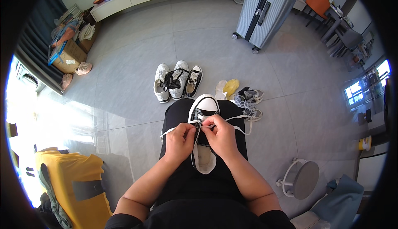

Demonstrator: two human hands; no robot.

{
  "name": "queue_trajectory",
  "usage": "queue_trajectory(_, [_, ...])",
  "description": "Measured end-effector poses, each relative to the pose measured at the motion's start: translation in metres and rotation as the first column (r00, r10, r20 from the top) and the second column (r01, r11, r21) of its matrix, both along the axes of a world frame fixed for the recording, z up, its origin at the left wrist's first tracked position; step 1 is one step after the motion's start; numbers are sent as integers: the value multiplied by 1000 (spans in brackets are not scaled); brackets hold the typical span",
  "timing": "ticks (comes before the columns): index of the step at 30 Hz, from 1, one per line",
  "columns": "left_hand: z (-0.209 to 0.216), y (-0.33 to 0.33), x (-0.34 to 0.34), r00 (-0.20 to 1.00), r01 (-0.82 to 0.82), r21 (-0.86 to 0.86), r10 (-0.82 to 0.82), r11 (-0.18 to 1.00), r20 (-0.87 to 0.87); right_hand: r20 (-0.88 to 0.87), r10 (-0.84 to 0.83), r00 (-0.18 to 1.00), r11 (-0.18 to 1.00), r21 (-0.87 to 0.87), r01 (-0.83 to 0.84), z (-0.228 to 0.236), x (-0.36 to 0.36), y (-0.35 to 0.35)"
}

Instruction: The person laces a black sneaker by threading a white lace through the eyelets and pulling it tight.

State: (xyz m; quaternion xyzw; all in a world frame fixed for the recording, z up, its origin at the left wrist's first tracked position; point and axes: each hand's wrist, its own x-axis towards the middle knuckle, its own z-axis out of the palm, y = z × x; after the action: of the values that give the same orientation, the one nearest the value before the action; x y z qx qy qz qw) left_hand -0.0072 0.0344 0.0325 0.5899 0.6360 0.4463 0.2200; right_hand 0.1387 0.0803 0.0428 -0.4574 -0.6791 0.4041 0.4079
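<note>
Both hands are in tight at the laces!
The black-and-white sneaker (202,140) sits mid-lap (176,115), toe at the lap's front edge, heel toward the body. Left hand (180,142): thumb and finger clamp its eyelet edge. Right hand (220,134): fingertips pinched together on the white lace (202,117), loose ends trailing either side. Past that front edge, white shoes (179,84) stand left, grey shoes (248,102) right.

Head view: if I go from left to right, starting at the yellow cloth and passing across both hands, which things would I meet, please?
Yellow cloth, left hand, black-and-white shoe, right hand, round grey stool, yellow-and-white container.
</note>
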Motion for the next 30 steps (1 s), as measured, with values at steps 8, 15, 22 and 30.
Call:
queue_trajectory(8, [-16,-14,-23,757,27,-19,-9,999,653,-96,-142,985,985,81,150,-6,23,3])
queue_trajectory(15, [34,-1,-33,20,-176,-179,185,968,983,-105,-280,954,956,59,287,-18,39,11])
queue_trajectory(22, [16,-5,-85,-17,-189,-54,52,981,999,62,-277,959,959,73,272,-8,50,11])
queue_trajectory(30, [13,-12,-133,131,-462,-210,301,862,945,190,-169,967,985,3,172,-10,58,12])
